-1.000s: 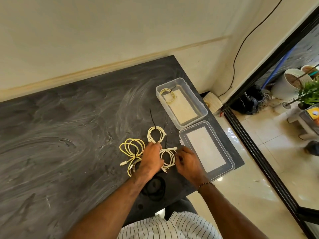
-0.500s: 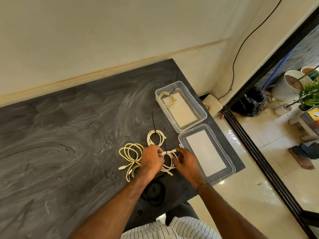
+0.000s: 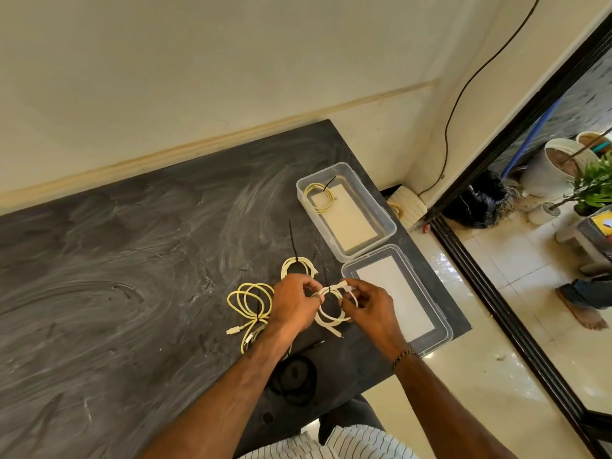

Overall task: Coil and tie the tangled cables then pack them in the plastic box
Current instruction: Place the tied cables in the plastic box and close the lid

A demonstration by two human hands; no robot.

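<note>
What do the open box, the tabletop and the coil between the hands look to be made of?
Open box: clear, glossy plastic, since the table shows through its walls. Tabletop: dark, matte and chalky-smeared, maybe stone or laminate; cannot tell. Coil: smooth, cream rubbery-looking cable jacket, pinched by both the left hand and right hand.

A dark, chalk-smeared desk (image 3: 109, 293) stood against the wall and carried the things. Near its right edge sat a clear plastic box (image 3: 384, 217), and just beside it, nearer the person, lay the lid (image 3: 443, 323). Toward the middle lay a loose yellow cable (image 3: 248, 303) and a small tied coil (image 3: 298, 264). A black coil (image 3: 294, 380) lay at the desk's near edge.
</note>
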